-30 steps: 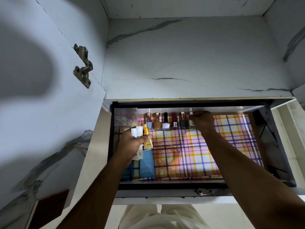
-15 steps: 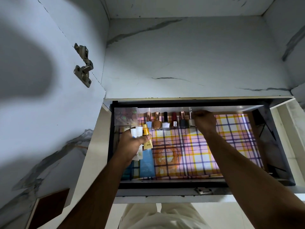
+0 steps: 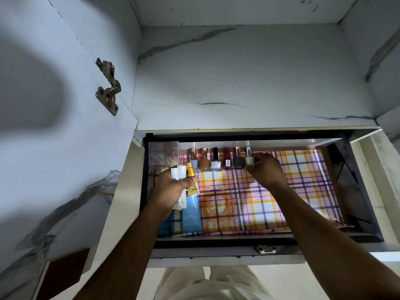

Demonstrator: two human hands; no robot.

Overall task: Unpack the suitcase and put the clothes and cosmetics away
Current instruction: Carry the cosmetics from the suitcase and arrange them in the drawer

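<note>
Against right fingertips (image 3: pixel 252 167), seemingly: bottle (image 3: pixel 250 159).

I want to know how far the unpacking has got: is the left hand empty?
No: the left hand grips several cosmetic tubes over the drawer's left end.

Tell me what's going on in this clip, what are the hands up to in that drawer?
A person is putting cosmetics away in an open drawer lined with plaid paper. The right hand pinches a pale nail polish bottle at the right end of a row of nail polish bottles along the back wall. The left hand grips a bunch of tubes, white ones and a yellow one, over the drawer's left side, where a blue tube already lies. A clear box sits in the back left corner.
</note>
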